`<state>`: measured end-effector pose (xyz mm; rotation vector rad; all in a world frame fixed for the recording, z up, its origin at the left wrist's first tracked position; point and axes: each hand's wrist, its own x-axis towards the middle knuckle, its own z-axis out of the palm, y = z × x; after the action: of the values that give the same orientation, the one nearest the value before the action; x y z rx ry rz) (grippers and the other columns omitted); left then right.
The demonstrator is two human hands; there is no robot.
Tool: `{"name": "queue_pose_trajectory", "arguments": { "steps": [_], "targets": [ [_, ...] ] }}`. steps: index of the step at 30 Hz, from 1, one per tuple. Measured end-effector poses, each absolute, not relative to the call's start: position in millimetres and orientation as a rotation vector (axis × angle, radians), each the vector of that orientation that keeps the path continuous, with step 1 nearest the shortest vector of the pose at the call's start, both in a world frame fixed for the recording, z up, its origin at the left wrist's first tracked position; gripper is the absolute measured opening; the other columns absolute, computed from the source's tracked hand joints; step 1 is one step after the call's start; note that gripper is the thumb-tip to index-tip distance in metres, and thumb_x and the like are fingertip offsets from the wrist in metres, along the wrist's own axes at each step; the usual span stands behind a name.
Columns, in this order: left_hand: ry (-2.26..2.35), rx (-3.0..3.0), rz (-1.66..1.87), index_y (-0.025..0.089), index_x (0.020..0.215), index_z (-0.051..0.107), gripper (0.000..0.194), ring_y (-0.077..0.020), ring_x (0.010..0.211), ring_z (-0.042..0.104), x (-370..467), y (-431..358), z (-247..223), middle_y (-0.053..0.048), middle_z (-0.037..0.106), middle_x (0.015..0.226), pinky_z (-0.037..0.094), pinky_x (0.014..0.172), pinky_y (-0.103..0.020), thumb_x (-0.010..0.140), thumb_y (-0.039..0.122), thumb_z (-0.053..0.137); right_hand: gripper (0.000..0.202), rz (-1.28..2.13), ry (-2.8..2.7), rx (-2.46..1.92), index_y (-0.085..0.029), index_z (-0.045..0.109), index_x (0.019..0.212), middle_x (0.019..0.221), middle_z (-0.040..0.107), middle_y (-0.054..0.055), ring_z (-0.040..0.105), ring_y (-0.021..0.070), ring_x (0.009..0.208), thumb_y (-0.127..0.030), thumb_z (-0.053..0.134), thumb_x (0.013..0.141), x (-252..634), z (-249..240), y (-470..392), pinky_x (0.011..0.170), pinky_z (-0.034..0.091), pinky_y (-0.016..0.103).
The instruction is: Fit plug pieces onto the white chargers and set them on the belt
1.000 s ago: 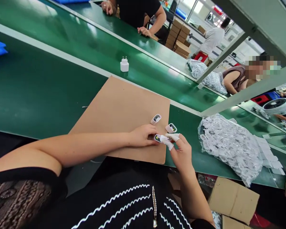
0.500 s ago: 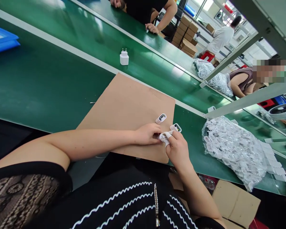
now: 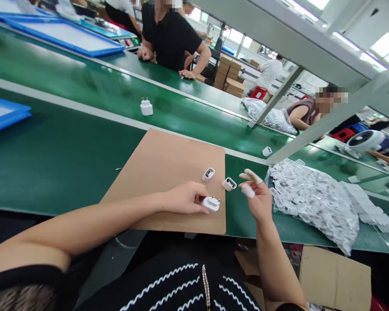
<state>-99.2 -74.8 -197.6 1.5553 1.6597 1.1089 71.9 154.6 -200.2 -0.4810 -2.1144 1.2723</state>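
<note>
Between the fingertips of my left hand (image 3: pixel 188 198) is a white two-pin charger plug (image 3: pixel 210 204), its pins turned to the right, held just over the cardboard sheet (image 3: pixel 168 168). My right hand (image 3: pixel 258 196) is raised to the right of the sheet, fingers apart and empty, with whitish finger cots on some fingertips. A white open-ended charger housing (image 3: pixel 208 174) stands on the cardboard beyond my left hand. A second open housing (image 3: pixel 229 184), with some parts showing inside, sits at the sheet's right edge, between my two hands.
A clear plastic bag (image 3: pixel 311 203) full of small white parts lies to the right, beside white pieces (image 3: pixel 366 205). Another white plug (image 3: pixel 146 107) stands on the green belt (image 3: pixel 181 125). A slanted metal post (image 3: pixel 311 127) rises at right. A blue-framed tray (image 3: pixel 6 113) is at left. Co-workers sit across.
My right hand has moved off to the right, away from my left hand, and its fingers have spread. The plug now shows in my left hand. The camera view has tilted up.
</note>
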Motion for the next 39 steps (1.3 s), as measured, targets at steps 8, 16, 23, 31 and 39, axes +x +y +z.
{"name": "queue_pose_trajectory", "arguments": {
  "steps": [8, 16, 23, 31, 39],
  "targets": [
    [2.337, 1.009, 1.269, 0.021, 0.108, 0.078, 0.046, -0.0218, 0.082, 0.064, -222.9, -61.6, -162.5, -0.004, 0.075, 0.093, 0.048, 0.071, -0.029, 0.076, 0.055, 0.079, 0.048, 0.202, -2.258, -1.524, -0.005, 0.066, 0.134, 0.132, 0.063, 0.026, 0.054, 0.0369, 0.130, -0.015, 0.051, 0.089, 100.0, -212.6, 308.6, 0.112, 0.042, 0.051],
    [2.827, 0.623, 1.167, 0.017, 0.108, 0.077, 0.035, -0.0282, 0.102, 0.067, -362.2, 13.0, -230.2, -0.011, 0.076, 0.110, 0.049, 0.085, -0.032, 0.083, 0.040, 0.070, 0.048, -0.174, -2.404, -1.793, -0.016, 0.064, 0.135, 0.146, 0.047, 0.020, 0.056, 0.0393, 0.125, -0.038, 0.060, 0.092, 90.3, -217.4, 327.3, 0.101, 0.047, 0.053],
    [2.892, 0.380, 1.138, 0.011, 0.131, 0.064, 0.057, -0.0428, 0.132, 0.053, -389.6, 27.7, -243.4, -0.023, 0.061, 0.141, 0.044, 0.109, -0.053, 0.082, 0.039, 0.072, 0.045, -0.162, -2.391, -1.749, -0.012, 0.071, 0.125, 0.134, 0.059, 0.022, 0.057, 0.0391, 0.121, -0.028, 0.058, 0.085, 85.1, -207.7, 341.3, 0.101, 0.046, 0.054],
    [2.132, 1.688, 1.000, 0.027, 0.165, 0.026, 0.096, -0.0365, 0.158, 0.023, -243.6, -24.0, -219.4, -0.008, 0.026, 0.172, 0.026, 0.128, -0.050, 0.085, 0.055, 0.070, 0.056, 1.220, -1.915, -0.955, -0.019, 0.070, 0.124, 0.116, 0.073, 0.014, 0.069, 0.0303, 0.103, -0.058, 0.064, 0.086, 91.9, -196.9, 253.1, 0.089, 0.053, 0.044],
    [1.820, 1.823, 0.974, 0.021, 0.136, 0.064, 0.046, -0.0304, 0.128, 0.056, -153.6, -30.4, -231.9, -0.015, 0.060, 0.135, 0.047, 0.111, -0.043, 0.095, 0.041, 0.061, 0.048, 1.751, -1.935, -0.634, -0.021, 0.078, 0.113, 0.098, 0.075, 0.008, 0.057, 0.0152, 0.071, -0.059, 0.078, 0.083, 83.3, -184.9, 138.9, 0.057, 0.044, 0.027]
  ]
}}
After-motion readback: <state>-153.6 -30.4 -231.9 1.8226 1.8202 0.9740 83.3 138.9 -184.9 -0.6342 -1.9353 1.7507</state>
